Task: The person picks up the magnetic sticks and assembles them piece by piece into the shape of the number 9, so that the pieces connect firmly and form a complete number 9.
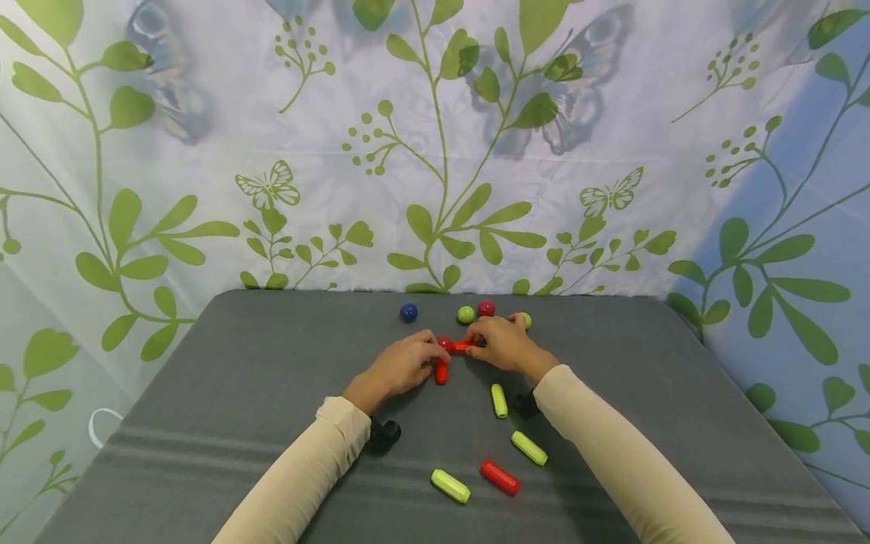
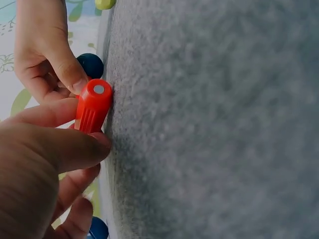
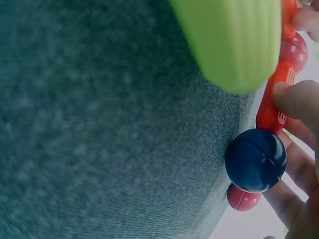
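Head view: near the far side of the grey table [image 1: 285,378], two red sticks sit at a red ball [image 1: 445,344], making a bent shape. One, the near red stick [image 1: 442,372], points toward the person. The left hand [image 1: 401,363] pinches it between thumb and finger. The other, the side red stick [image 1: 461,347], goes off to the right. The right hand [image 1: 504,342] pinches that one, with its thumb on top. Right wrist view shows a dark blue ball [image 3: 255,160] touching that stick's other end. Just past the hands are a green ball [image 1: 465,314], a second red ball [image 1: 485,308] and another green ball [image 1: 526,320], partly hidden by fingers. Another blue ball [image 1: 408,312] sits off to the left. Closer to the person lie three green sticks [image 1: 529,448] and a loose red stick [image 1: 499,477]. Behind hangs a leafy cloth [image 1: 326,219] with butterflies.
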`<state>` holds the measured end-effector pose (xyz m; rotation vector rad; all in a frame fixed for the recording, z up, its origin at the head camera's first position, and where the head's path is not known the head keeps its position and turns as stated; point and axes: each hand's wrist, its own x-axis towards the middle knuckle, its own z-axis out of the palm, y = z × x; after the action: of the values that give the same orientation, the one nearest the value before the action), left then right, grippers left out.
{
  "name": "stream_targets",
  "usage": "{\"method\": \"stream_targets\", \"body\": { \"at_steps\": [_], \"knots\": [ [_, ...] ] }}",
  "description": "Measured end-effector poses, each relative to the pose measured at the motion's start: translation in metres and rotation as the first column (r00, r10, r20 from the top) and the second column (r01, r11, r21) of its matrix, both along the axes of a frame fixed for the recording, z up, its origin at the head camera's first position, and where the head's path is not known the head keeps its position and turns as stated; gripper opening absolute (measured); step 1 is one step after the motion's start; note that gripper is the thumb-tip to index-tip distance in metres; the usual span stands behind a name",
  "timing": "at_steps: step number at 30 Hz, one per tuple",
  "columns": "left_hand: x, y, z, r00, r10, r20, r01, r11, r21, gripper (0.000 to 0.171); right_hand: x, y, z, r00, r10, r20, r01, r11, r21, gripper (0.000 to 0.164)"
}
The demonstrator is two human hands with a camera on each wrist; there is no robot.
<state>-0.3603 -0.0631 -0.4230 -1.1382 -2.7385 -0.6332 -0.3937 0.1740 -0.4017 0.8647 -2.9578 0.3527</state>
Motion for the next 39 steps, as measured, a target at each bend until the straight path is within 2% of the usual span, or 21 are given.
{"method": "stream_targets", "body": {
  "at_steps": [8, 18, 24, 33, 37, 39],
  "knots": [
    [-0.006, -0.0006, -0.0007, 1.0, -0.03, -0.008, 0.029, 0.996, -0.083, 0.03, -0.0003, 0.0004, -0.003, 1.0, 0.0, 0.004, 0.0, 1.0, -0.011, 0.011],
    [-0.0037, 0.0022, 0.0016, 0.999, -0.043, -0.022, 0.039, 0.984, -0.173, 0.033, 0.0007, 0.0013, -0.0025, 1.0, -0.007, 0.012, 0.007, 1.0, -0.013, 0.009],
    [-0.0057, 0.0034, 0.0028, 0.998, -0.059, -0.001, 0.058, 0.987, -0.147, 0.031, 0.0009, 0.0025, -0.0007, 1.0, -0.005, 0.017, 0.006, 1.0, -0.01, 0.01],
    [-0.0075, 0.0005, 0.0057, 0.995, -0.057, 0.087, 0.065, 0.993, -0.094, 0.028, -0.0009, 0.0025, 0.0001, 1.0, 0.003, 0.03, -0.002, 1.0, -0.007, 0.011],
    [-0.0082, 0.0004, 0.0051, 0.994, -0.058, 0.091, 0.066, 0.994, -0.087, 0.027, -0.0037, 0.0056, 0.0008, 0.999, 0.014, 0.048, -0.013, 1.0, -0.028, 0.014],
    [-0.0084, 0.0008, 0.0048, 0.994, -0.062, 0.09, 0.069, 0.994, -0.082, 0.027, -0.0064, 0.0095, 0.0015, 0.998, -0.002, 0.069, 0.006, 0.998, -0.062, 0.018]
  ]
}}
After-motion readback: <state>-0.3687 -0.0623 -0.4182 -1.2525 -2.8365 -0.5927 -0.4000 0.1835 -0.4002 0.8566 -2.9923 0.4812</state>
